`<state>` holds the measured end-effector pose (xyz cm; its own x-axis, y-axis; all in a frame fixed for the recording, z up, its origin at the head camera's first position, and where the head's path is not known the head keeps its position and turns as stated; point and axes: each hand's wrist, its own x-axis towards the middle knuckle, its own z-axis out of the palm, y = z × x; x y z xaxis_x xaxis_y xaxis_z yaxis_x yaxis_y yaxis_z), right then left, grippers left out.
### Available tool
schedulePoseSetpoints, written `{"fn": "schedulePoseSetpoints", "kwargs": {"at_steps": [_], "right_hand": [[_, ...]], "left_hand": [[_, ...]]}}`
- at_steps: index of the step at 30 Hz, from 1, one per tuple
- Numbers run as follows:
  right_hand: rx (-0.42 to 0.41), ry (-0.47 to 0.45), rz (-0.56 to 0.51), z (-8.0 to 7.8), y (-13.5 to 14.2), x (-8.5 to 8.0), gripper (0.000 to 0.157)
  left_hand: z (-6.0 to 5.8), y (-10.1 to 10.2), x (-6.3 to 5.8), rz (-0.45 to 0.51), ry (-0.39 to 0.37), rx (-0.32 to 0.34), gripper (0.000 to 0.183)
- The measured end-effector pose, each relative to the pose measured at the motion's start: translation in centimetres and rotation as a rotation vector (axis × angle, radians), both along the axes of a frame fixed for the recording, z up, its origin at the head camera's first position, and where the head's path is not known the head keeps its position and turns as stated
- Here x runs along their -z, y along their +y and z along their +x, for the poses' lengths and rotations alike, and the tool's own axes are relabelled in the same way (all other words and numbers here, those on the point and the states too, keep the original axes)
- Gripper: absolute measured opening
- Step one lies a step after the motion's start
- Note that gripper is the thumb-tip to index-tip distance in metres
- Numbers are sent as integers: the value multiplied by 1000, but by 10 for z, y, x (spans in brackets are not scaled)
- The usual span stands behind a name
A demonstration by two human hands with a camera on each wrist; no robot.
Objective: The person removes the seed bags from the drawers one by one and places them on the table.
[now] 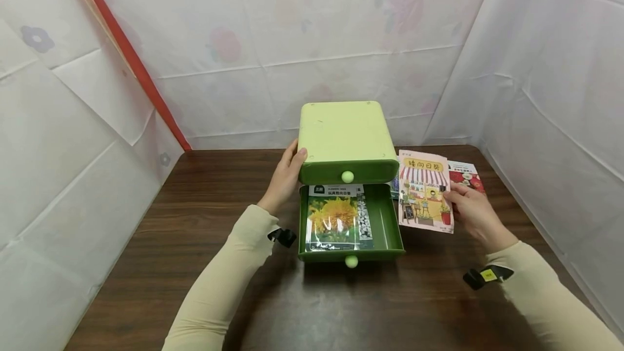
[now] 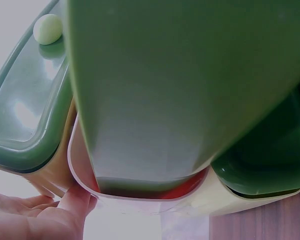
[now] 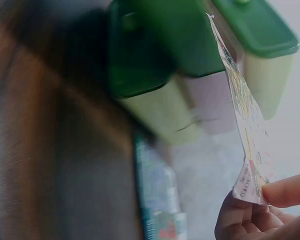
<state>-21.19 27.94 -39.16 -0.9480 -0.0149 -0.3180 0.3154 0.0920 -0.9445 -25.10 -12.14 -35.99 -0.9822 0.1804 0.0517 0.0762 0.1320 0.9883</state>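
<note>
One pink packet (image 1: 425,194) is just right of an open green drawer (image 1: 387,218), upright with its front toward the head camera, pinched at its right edge by the right hand (image 1: 474,211), thumb in front and fingers behind. Its front shows a striped awning over a shopfront with potted plants, under a yellow title label. The left hand (image 1: 283,179) rests against the side of the green chest (image 1: 345,131), fingers extended. A yellow-flower packet (image 1: 333,221) lies in the drawer. The pink packet partly covers a red-flower packet (image 1: 468,177) on the bench (image 1: 365,307). From the right wrist, the pink packet appears nearly edge-on, its picture hard to read, with the surroundings blurred.
</note>
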Motion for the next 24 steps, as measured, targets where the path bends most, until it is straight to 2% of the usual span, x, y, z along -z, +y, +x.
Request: {"fn": "schedulePoseSetpoints", "kwargs": {"at_steps": [7,12,17,24], "right_hand": [[-60,-101,213,1,-4,35,57],[-97,-98,367,6,-10,53,55],[-97,-100,382,10,-15,63,53],[-108,-120,391,10,-16,65,52]], "left_hand": [[-2,1,0,30,-16,3,69],[-2,1,0,36,-33,7,67],[-1,2,-5,26,-44,17,63],[14,6,-28,-21,-48,14,62]]}}
